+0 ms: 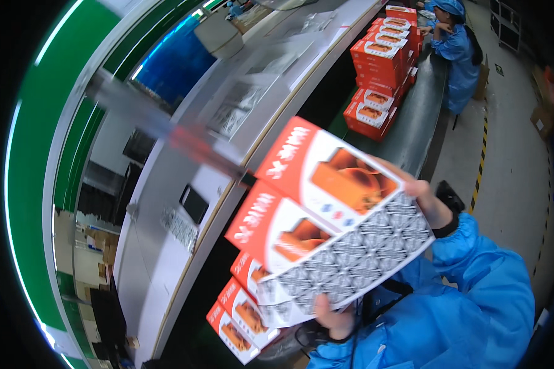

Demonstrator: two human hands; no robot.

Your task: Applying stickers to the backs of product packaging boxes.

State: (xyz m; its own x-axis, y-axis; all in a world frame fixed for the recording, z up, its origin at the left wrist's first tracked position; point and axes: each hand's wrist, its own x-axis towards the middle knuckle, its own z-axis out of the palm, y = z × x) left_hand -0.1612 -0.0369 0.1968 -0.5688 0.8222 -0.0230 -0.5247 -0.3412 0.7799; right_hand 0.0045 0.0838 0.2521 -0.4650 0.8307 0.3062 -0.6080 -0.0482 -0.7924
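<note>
Boxes [331,229], two abreast, are gripped at opposite ends by the left hand [335,317] and right hand [429,202] beside the bench [157,270], and could be parted and dropped should either end's pressure be eased.

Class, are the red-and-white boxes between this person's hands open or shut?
Shut, as far as visible: the held boxes' printed faces and patterned sides look flat, with no flap raised. Hidden sides: cannot tell.
</note>
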